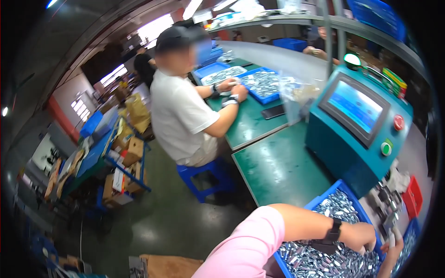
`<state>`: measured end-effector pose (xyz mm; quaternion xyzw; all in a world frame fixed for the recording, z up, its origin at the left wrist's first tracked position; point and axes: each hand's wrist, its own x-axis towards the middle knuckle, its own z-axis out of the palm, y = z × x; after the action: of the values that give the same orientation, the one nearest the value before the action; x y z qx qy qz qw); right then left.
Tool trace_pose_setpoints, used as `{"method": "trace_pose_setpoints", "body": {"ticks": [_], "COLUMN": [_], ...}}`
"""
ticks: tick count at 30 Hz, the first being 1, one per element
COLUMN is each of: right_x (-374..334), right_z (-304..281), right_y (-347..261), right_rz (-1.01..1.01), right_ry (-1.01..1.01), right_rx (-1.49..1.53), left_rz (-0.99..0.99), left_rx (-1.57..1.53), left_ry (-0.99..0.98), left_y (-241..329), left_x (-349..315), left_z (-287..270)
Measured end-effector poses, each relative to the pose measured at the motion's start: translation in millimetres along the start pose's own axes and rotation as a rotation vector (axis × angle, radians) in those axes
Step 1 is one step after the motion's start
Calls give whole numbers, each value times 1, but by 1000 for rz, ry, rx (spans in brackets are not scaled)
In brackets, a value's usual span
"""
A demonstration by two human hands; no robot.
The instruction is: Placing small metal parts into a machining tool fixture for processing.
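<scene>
The small parts (320,262) look like shiny metal, the tray (323,196) smooth plastic, the tabletop (282,162) glossy.

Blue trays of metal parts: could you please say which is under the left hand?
The blue tray in front of the teal machine, under the left hand; a second tray lies by the seated co-worker, a third tray at far right.

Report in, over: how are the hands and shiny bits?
Left hand at blue bin of metal parts; grip unclear. Right hand beside bin, fingers up. Left forearm crosses bin, hiding some parts.
</scene>
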<state>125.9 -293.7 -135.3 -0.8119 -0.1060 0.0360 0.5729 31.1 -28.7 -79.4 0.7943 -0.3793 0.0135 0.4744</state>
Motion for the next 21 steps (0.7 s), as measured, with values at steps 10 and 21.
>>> {"method": "trace_pose_setpoints", "body": {"ticks": [10, 21], "right_x": [-51, -48], "right_z": [24, 26], "right_y": [-114, -114], "right_rz": [-8, 30], "right_ry": [62, 20], "right_rx": [53, 75], "left_rz": [-21, -30], "left_rx": [-80, -35], "left_ry": [-56, -65], "left_y": [45, 37], "left_x": [-1, -4], "left_z": [-25, -25]}}
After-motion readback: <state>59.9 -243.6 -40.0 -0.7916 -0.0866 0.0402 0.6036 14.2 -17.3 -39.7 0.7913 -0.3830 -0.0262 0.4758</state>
